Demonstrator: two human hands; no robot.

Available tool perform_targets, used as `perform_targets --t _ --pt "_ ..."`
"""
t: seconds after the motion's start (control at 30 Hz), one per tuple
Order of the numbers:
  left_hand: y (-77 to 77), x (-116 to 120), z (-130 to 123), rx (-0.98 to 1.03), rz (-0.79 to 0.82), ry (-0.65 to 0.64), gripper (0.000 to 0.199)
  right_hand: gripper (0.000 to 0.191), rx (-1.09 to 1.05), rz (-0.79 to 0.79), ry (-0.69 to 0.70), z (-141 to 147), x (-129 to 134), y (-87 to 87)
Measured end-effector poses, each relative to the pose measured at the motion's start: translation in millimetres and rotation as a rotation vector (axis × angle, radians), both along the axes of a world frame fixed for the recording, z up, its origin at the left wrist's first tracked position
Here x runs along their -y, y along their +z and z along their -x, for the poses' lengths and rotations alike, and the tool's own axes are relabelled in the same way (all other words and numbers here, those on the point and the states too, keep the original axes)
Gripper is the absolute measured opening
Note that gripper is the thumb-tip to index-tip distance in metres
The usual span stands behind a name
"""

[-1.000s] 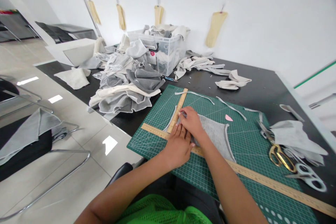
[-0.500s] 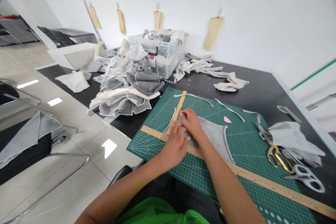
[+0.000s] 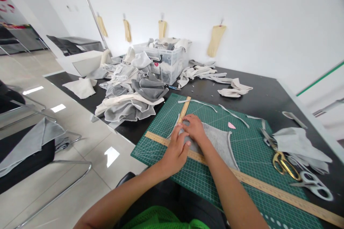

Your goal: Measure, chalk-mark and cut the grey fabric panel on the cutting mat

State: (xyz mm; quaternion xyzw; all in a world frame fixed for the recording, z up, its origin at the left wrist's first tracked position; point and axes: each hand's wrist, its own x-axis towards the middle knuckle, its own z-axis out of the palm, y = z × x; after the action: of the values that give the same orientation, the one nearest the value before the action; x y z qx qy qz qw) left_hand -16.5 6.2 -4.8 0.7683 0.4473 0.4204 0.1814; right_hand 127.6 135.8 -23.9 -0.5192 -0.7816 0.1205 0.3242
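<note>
A piece of grey fabric with curled edges lies flat on a green cutting mat. Two wooden rulers cross over its left end: a short ruler pointing away from me and a long ruler along the near side. My left hand rests where they meet, fingers stretched forward and thumb apart. Just right of it, my right hand lies on the fabric beside the short ruler, fingers bent but apart; its fingertips partly overlap the left ones. Between the hands, ruler and fabric edges are hidden.
Gold-handled scissors, white-handled scissors and grey cloth scraps lie at right. A pink chalk piece and thin fabric strips sit on the mat. A fabric heap and a filled clear bin stand behind.
The view has tilted slightly upward. My right fingers have shifted a little toward me along the short ruler and look less pinched. The left hand stays on the rulers.
</note>
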Motion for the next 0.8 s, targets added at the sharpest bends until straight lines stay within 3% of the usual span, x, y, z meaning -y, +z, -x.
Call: perform_targets --t 0.17,0.27,0.33,0.5,0.57,0.7,0.8 --pt "13.5 -10.7 13.3 -0.174 -0.124 -0.017 0.027 0.018 -0.004 0.002 -0.009 0.5 0.8 0.4" --pt "20.8 -39.0 27.5 -0.27 -0.089 0.042 0.026 0.017 -0.005 -0.004 -0.013 1.1 2.3 2.3" --pt "22.1 -64.7 37.3 -0.328 -0.047 -0.008 0.025 0.017 0.001 -0.007 -0.012 1.5 3.0 3.9" --pt "12.3 -129.0 54.5 -0.406 0.032 -0.275 0.033 0.016 0.023 -0.02 -0.023 2.4 2.0 4.8" --pt "5.6 -146.8 59.4 -0.394 0.09 -0.311 0.036 0.018 0.025 -0.026 -0.035 2.5 1.1 3.7" --pt "-6.6 -163.1 72.2 -0.386 0.1 -0.333 0.038 0.027 0.018 -0.032 -0.05 2.5 -0.3 0.8" --pt "-11.0 -163.9 82.8 -0.392 0.107 -0.317 0.05 0.03 0.007 -0.034 -0.056 2.7 -0.8 -0.9"
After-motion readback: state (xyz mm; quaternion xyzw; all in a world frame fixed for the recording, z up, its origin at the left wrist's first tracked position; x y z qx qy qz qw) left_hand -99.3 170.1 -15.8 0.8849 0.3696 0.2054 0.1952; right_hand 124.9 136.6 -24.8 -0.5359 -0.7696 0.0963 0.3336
